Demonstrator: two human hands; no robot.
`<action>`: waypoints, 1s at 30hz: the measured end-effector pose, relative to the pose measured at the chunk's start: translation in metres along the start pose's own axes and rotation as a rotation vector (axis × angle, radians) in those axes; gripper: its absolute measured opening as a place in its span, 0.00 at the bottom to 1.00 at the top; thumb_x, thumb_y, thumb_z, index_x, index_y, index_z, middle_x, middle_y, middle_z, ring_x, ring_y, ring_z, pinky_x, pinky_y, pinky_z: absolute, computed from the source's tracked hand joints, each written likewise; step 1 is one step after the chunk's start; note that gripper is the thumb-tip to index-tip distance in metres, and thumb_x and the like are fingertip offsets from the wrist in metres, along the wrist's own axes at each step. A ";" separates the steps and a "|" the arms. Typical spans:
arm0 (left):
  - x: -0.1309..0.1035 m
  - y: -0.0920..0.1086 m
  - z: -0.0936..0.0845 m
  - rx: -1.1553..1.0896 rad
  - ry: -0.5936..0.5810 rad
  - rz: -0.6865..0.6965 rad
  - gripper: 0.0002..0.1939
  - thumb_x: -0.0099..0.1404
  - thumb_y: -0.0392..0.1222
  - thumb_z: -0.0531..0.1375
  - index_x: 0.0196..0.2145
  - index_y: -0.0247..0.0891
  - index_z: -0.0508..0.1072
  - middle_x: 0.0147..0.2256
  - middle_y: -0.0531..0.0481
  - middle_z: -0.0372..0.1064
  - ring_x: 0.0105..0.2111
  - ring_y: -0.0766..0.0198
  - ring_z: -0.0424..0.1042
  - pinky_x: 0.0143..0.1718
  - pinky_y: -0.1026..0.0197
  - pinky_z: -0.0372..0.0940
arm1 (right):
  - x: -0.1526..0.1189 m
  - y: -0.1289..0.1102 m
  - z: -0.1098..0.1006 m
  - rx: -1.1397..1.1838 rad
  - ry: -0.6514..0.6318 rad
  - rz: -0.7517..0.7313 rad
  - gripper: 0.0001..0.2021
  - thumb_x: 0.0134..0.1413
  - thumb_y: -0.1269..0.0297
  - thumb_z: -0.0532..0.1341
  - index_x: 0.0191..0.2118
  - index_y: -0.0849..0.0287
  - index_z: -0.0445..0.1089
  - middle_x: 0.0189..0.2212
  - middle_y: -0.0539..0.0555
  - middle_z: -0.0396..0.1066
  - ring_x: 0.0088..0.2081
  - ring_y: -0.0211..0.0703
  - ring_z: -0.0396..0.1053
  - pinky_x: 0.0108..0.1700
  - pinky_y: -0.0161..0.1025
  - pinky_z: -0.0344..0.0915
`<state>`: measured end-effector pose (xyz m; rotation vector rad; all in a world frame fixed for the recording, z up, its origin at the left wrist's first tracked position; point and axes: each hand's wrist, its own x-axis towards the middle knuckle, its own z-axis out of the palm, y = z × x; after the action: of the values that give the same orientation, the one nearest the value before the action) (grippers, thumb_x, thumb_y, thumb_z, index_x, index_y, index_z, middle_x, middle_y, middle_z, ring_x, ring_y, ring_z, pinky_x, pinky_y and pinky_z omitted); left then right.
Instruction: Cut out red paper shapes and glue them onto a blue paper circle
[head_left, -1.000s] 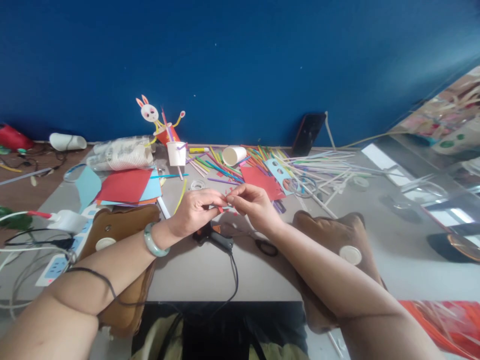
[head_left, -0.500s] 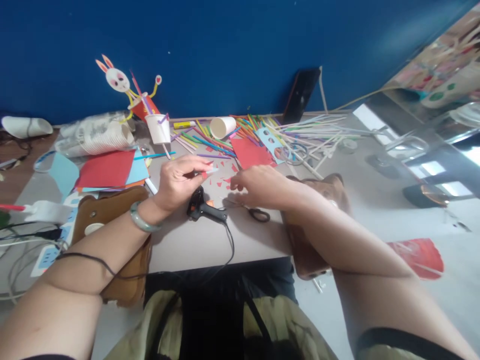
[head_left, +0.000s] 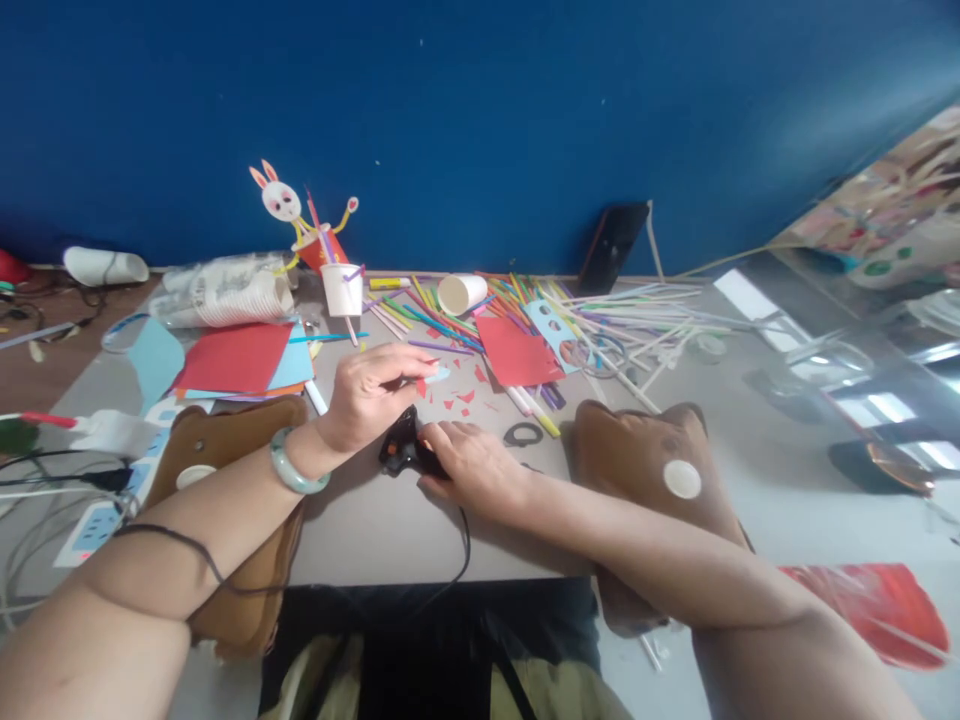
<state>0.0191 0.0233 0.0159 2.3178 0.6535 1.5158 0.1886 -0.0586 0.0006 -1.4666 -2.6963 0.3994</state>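
Observation:
My left hand [head_left: 367, 395] pinches a small pale blue piece of paper [head_left: 439, 374] over the table, with a bit of red at the fingertips. Below it lies a black glue gun [head_left: 400, 440]; my right hand [head_left: 480, 470] is closed around its handle, which the fingers partly hide. Small red paper scraps [head_left: 465, 397] are scattered just beyond my hands. To the right of the gun show the dark handles of a pair of scissors [head_left: 523, 433], their blades not visible.
Colored sticks [head_left: 517, 300], a red paper square [head_left: 517, 352] and a paper cup [head_left: 461, 294] lie toward the blue wall. A rabbit figure [head_left: 282, 201] stands behind another white cup [head_left: 343, 290]. Brown cushions [head_left: 637, 450] flank the work area. The gun's cord [head_left: 466, 540] hangs over the front edge.
My right hand has come down and left from beside the scissors and taken hold of the glue gun's handle. My left hand still holds the pale blue piece. The view has tilted up.

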 end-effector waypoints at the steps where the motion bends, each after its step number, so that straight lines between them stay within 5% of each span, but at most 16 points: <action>1: 0.001 0.000 -0.001 0.011 0.005 0.020 0.05 0.64 0.33 0.63 0.36 0.39 0.79 0.38 0.47 0.80 0.38 0.64 0.79 0.40 0.62 0.74 | 0.001 0.000 0.004 0.004 0.008 0.002 0.16 0.56 0.66 0.63 0.50 0.63 0.65 0.39 0.60 0.74 0.40 0.51 0.72 0.43 0.43 0.66; 8: 0.008 0.003 -0.011 0.120 0.052 0.142 0.07 0.65 0.31 0.62 0.39 0.38 0.78 0.38 0.47 0.80 0.38 0.66 0.79 0.43 0.64 0.75 | -0.010 0.028 -0.009 0.054 0.243 0.121 0.19 0.51 0.72 0.58 0.50 0.63 0.60 0.37 0.61 0.75 0.38 0.52 0.74 0.38 0.42 0.67; 14: 0.007 0.003 -0.011 0.142 0.047 0.209 0.08 0.65 0.30 0.61 0.39 0.39 0.77 0.38 0.47 0.80 0.39 0.64 0.80 0.42 0.63 0.75 | -0.020 0.056 -0.043 0.459 0.591 0.284 0.23 0.51 0.67 0.60 0.54 0.57 0.56 0.32 0.52 0.73 0.29 0.43 0.71 0.31 0.38 0.66; 17: 0.006 0.003 -0.012 0.191 0.027 0.252 0.07 0.66 0.32 0.61 0.39 0.39 0.77 0.38 0.47 0.80 0.39 0.64 0.80 0.42 0.63 0.75 | -0.026 0.060 -0.057 0.654 0.761 0.300 0.19 0.48 0.69 0.61 0.47 0.56 0.62 0.29 0.50 0.71 0.28 0.42 0.69 0.30 0.38 0.66; 21: 0.005 0.003 -0.013 0.237 0.015 0.275 0.05 0.68 0.35 0.60 0.38 0.40 0.76 0.38 0.48 0.80 0.37 0.65 0.80 0.38 0.65 0.73 | -0.037 0.063 -0.074 0.798 0.601 0.285 0.02 0.52 0.66 0.62 0.29 0.56 0.68 0.20 0.50 0.67 0.22 0.40 0.65 0.24 0.37 0.63; 30: 0.001 0.001 -0.012 0.304 -0.012 0.279 0.07 0.65 0.34 0.63 0.41 0.42 0.76 0.39 0.50 0.80 0.35 0.67 0.78 0.36 0.65 0.71 | -0.052 0.060 -0.087 0.649 0.448 0.098 0.08 0.57 0.56 0.64 0.37 0.53 0.75 0.24 0.51 0.71 0.26 0.44 0.69 0.29 0.39 0.67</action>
<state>0.0088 0.0227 0.0224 2.7416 0.6140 1.6127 0.2806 -0.0535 0.0744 -1.2901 -1.8979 0.7547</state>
